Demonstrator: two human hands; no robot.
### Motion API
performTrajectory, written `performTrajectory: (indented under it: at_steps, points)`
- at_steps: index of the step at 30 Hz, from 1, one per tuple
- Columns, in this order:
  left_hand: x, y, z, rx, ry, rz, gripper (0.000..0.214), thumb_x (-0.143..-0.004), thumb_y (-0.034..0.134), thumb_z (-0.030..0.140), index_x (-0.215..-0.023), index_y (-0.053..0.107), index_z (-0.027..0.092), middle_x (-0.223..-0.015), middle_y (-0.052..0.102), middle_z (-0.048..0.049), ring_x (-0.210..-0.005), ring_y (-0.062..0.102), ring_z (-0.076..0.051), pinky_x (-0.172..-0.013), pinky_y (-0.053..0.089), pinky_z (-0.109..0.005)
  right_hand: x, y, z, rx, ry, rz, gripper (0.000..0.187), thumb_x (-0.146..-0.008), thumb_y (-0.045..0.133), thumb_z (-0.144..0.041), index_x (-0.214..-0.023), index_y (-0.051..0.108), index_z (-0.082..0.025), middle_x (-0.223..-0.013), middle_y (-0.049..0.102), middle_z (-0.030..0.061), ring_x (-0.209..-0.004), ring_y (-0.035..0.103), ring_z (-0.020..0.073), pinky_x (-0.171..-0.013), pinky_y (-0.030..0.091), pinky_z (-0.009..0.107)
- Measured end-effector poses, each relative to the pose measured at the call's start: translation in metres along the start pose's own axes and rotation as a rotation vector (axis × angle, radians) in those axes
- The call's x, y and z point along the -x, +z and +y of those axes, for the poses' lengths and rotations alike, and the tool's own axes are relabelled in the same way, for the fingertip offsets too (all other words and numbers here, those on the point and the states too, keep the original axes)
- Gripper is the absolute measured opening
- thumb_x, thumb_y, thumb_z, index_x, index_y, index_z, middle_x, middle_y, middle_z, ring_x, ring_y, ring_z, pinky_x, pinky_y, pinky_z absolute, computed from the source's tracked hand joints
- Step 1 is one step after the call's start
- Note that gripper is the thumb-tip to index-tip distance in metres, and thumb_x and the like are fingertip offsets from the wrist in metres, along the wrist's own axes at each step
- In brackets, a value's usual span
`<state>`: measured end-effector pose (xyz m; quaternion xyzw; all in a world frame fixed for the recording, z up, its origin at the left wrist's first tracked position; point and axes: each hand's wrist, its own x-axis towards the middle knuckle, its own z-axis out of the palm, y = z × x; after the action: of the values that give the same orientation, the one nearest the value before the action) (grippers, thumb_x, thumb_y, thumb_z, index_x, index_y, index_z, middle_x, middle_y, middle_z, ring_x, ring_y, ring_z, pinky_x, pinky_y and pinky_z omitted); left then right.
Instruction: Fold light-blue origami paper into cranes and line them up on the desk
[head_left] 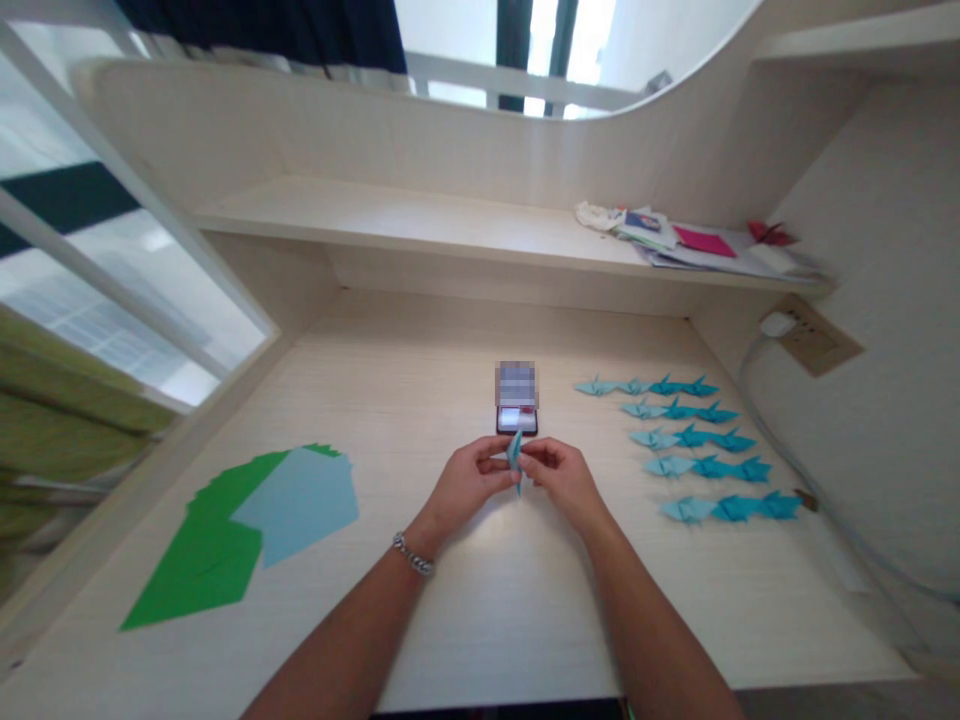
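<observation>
Progress: flat green paper sheets [202,560] lying fanned on pale wooden worktop [420,360], flat light-blue paper sheet [307,500] overlapping them; all appearing not yet folded. Centre: narrow, pointed, light-blue folded-paper piece [514,450] being held on near side of small dark-edged phone [517,419]; folding appearing part-done. Right: blue folded-paper birds [690,436] lying in five rows, appearing complete; farthest row containing four, others three each.

Grip: left hand [480,470] pinching piece's left side, thumb and fingertips closing on paper; right hand [553,466] pinching right side likewise.

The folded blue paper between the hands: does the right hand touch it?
Touching: the head view shows the right hand meeting the folded blue paper with no gap.
</observation>
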<state>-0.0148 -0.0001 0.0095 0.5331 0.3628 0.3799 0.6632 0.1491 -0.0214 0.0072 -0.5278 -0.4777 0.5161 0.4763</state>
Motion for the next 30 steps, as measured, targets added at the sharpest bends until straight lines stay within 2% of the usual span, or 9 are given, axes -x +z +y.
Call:
performTrajectory:
  at_steps: [8,13,24,30]
  points:
    - [0.0002,-0.0012,-0.0002,0.056,-0.009,-0.002,0.05,-0.064,0.075,0.017,-0.111,0.057,0.011,-0.115,0.062,-0.0171,-0.092,0.065,-0.023,-0.086,0.05,-0.042,0.0009,0.0001,0.0025,0.008,-0.002,-0.05,0.027,-0.068,0.069,-0.035,-0.086,0.067,-0.016,-0.077,0.068,0.0043,-0.063,0.058,0.0141,-0.054,0.043,0.024]
    - [-0.0001,-0.0014,-0.0019,0.041,-0.013,0.023,0.051,-0.064,0.075,0.017,-0.111,0.057,0.011,-0.114,0.062,-0.0167,-0.092,0.065,-0.023,-0.086,0.049,-0.043,0.0013,0.0008,0.0044,0.08,-0.06,-0.008,0.021,-0.072,0.066,-0.034,-0.084,0.069,-0.016,-0.075,0.068,0.0043,-0.065,0.059,0.0153,-0.057,0.046,0.026]
    - [0.0016,0.001,0.0009,0.087,-0.007,0.003,0.047,-0.064,0.074,0.011,-0.108,0.057,0.013,-0.11,0.064,-0.0139,-0.092,0.065,-0.022,-0.084,0.05,-0.039,0.0022,0.0005,0.0047,0.071,-0.08,-0.045,0.019,-0.071,0.067,-0.03,-0.084,0.068,-0.016,-0.073,0.067,0.0033,-0.063,0.058,0.0144,-0.058,0.045,0.025]
    - [0.0012,0.0001,-0.0041,0.122,0.012,0.04,0.036,-0.063,0.074,0.012,-0.091,0.053,0.016,-0.099,0.066,-0.0083,-0.086,0.066,-0.019,-0.079,0.051,-0.037,0.0023,0.0011,0.0026,0.086,-0.067,-0.042,0.018,-0.072,0.066,-0.03,-0.084,0.069,-0.016,-0.073,0.067,0.003,-0.063,0.058,0.0147,-0.057,0.045,0.025]
